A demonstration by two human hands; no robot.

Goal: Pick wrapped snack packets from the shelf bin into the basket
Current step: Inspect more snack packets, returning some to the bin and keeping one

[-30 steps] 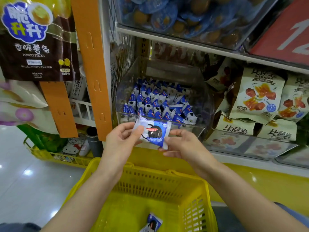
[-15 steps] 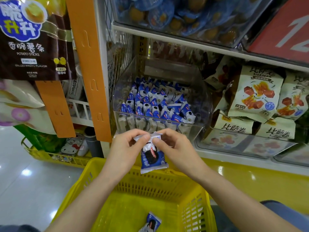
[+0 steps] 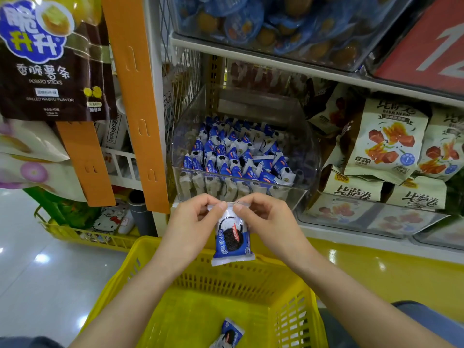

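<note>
Left hand [image 3: 190, 223] and right hand [image 3: 266, 222] pinch top seal of blue snack packet [image 3: 232, 238], hanging upright above yellow basket's [image 3: 296, 320] far rim. Second packet [image 3: 228, 335] lies inside. Shelf bin [image 3: 305, 156] behind, stocked.

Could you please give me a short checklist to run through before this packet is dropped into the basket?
1. Grip: left hand and right hand both pinch the top edge of the packet: ok.
2. Packet hangs upright, apart from the shelf bin: ok.
3. Packet directly over the opening of the basket: it shows at the far rim, depth unclear: cannot tell.
4. Room in basket: only a second packet lies on its floor: ok.
5. Shelf bin holds more packets for the next pick: ok.
</note>
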